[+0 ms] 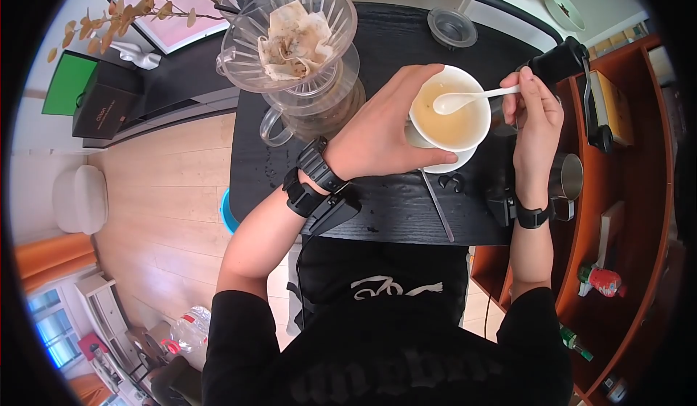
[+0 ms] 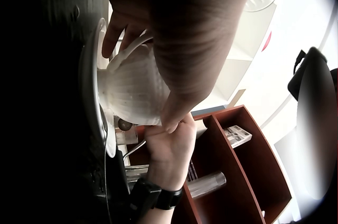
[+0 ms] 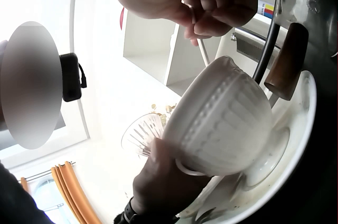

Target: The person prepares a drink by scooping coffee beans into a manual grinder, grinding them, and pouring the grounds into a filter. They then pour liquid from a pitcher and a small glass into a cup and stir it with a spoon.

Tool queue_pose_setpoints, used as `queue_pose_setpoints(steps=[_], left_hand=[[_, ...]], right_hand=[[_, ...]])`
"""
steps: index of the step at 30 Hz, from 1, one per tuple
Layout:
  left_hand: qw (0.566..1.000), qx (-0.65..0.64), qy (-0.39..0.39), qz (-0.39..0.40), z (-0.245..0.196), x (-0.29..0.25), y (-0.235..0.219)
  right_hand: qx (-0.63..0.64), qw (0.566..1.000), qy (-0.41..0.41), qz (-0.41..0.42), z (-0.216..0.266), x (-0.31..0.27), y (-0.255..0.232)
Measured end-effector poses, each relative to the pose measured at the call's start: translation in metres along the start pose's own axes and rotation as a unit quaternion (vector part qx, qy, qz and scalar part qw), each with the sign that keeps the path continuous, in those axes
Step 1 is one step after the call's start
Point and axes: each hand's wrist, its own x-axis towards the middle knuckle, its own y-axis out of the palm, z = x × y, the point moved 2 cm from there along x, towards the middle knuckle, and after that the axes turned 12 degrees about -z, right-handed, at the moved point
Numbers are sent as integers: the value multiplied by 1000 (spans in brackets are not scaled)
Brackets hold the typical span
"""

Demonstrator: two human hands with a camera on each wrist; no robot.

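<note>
A white ribbed cup [image 3: 222,124] with yellowish liquid [image 1: 461,124] in it stands over a white saucer [image 1: 451,166]. My left hand [image 1: 385,130] grips the cup from the left, thumb at the near side of the rim and fingers around the far side. In the left wrist view, fingers reach by the cup's handle [image 2: 134,43]. My right hand [image 1: 539,119], on the right of the cup, pinches the handle of a white spoon [image 1: 457,102]. The spoon's bowl is inside the cup, over the liquid.
A clear dripper [image 1: 236,58] with a used paper filter [image 1: 298,39] sits on a glass server [image 1: 319,119] at left. A glass lid [image 1: 451,29] lies behind the cup. A crank handle [image 1: 597,108] and metal pitcher [image 1: 570,176] stand right; a thin metal utensil [image 1: 437,206] lies in front.
</note>
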Motion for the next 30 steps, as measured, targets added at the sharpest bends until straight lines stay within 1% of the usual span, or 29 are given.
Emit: queue_pose_setpoints(steps=[6,15,21,30], left_hand=[[1000,1,-3,-1,0,0,-1],[1000,1,4,-2,0,1,-1],[1000,-1,9,-3,1,-1,0],[1000,-1,6,-2,0,-1,0]], right_hand=[[14,997,73,30,-5,5,-3],[-3,998,58,26,-6,3,-2],[-26,999,22,39,0,-2,3],[0,997,10,71,-2,-4,3]])
